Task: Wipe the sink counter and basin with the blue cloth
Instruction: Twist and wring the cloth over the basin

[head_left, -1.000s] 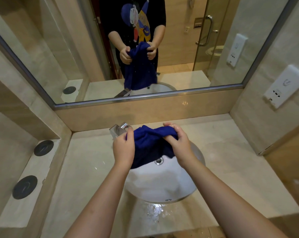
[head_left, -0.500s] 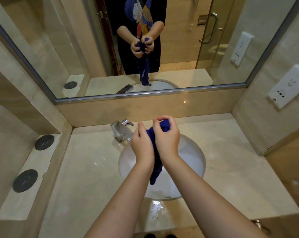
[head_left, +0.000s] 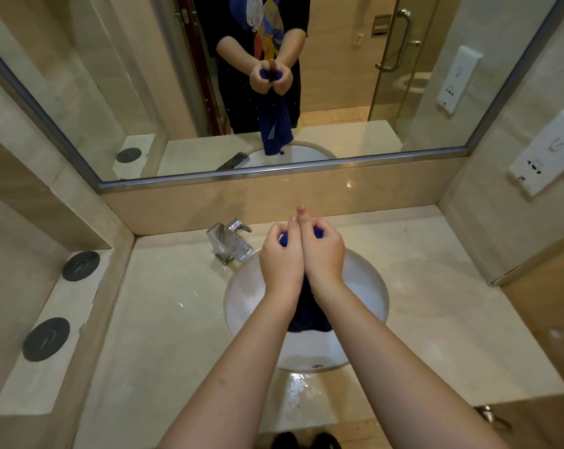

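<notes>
My left hand point(head_left: 279, 262) and my right hand point(head_left: 322, 254) are pressed side by side above the white round basin point(head_left: 368, 286), both clenched on the bunched top of the blue cloth point(head_left: 308, 314). The cloth hangs down between my wrists as a narrow twisted bundle over the basin. Most of it is hidden behind my hands and forearms. The beige stone counter point(head_left: 164, 319) surrounds the basin and shows wet patches near the front edge point(head_left: 295, 388).
A chrome faucet point(head_left: 230, 243) stands at the basin's back left. Two black round discs point(head_left: 80, 265) point(head_left: 46, 339) lie on a lower ledge to the left. A mirror point(head_left: 112, 92) spans the back wall. A white wall socket plate point(head_left: 546, 157) is on the right wall.
One second ago the cloth was spread wide between my hands. My hands have come together, gathering it into a tight hanging bundle, and the view has tilted slightly.
</notes>
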A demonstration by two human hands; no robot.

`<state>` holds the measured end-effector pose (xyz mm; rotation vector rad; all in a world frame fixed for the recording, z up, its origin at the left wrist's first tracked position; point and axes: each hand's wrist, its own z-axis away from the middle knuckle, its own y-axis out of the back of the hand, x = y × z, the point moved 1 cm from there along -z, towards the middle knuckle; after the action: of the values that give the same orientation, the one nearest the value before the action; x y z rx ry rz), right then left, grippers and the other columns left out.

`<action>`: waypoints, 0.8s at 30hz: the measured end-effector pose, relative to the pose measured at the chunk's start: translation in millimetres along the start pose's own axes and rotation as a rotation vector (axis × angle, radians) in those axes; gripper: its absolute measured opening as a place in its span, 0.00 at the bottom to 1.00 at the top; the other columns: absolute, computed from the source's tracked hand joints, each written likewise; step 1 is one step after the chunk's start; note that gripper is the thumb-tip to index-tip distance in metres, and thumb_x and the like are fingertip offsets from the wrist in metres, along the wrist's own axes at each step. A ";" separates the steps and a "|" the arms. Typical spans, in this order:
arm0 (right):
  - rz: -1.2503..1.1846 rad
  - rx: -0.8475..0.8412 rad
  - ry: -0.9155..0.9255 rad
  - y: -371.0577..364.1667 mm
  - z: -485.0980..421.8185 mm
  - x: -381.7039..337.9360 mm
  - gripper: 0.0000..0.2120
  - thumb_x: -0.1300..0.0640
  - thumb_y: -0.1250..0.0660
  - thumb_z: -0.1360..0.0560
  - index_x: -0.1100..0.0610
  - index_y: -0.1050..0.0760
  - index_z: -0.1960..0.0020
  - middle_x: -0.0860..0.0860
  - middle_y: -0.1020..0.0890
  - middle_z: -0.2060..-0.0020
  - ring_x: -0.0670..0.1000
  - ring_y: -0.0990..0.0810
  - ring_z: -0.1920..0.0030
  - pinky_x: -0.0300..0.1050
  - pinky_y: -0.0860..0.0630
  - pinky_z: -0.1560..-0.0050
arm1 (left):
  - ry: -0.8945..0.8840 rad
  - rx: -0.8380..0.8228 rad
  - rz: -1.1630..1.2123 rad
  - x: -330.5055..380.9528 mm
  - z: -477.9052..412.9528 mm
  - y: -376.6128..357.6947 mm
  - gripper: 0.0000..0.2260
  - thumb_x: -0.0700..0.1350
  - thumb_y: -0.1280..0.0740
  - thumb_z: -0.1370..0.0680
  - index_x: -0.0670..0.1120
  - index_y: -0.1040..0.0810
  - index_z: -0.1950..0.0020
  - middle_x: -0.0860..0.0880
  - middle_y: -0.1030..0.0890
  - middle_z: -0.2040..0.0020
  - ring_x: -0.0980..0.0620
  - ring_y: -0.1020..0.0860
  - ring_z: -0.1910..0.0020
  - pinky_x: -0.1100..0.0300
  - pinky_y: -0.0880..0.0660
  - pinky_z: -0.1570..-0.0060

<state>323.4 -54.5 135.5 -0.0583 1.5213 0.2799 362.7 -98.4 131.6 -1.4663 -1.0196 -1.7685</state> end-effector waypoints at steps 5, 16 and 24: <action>-0.028 -0.025 -0.032 -5.8 -3.1 6.0 0.30 0.41 0.39 0.21 0.53 0.32 0.79 0.46 0.32 0.83 0.45 0.34 0.77 0.42 0.36 0.71 | 0.015 0.025 -0.034 -3.8 -4.4 -3.1 0.25 0.56 0.39 0.20 0.41 0.31 0.73 0.51 0.31 0.77 0.53 0.33 0.75 0.58 0.37 0.72; 0.022 -0.062 -0.065 -11.6 -7.9 21.4 0.28 0.50 0.45 0.18 0.70 0.32 0.67 0.54 0.30 0.76 0.52 0.33 0.72 0.45 0.36 0.68 | -0.041 -0.037 -0.132 -9.8 -11.6 1.9 0.24 0.50 0.42 0.18 0.46 0.37 0.74 0.51 0.33 0.79 0.52 0.35 0.75 0.56 0.38 0.70; 0.047 -0.097 -0.069 -3.4 -7.8 25.2 0.26 0.49 0.45 0.17 0.56 0.38 0.72 0.50 0.33 0.77 0.50 0.35 0.73 0.45 0.37 0.67 | 0.040 -0.050 0.040 -17.0 -16.1 15.0 0.25 0.49 0.44 0.18 0.48 0.33 0.76 0.52 0.31 0.78 0.52 0.32 0.75 0.56 0.35 0.64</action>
<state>317.1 -55.8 109.7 -0.0890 1.4413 0.3889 370.5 -120.1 116.2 -1.4652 -0.9259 -1.8001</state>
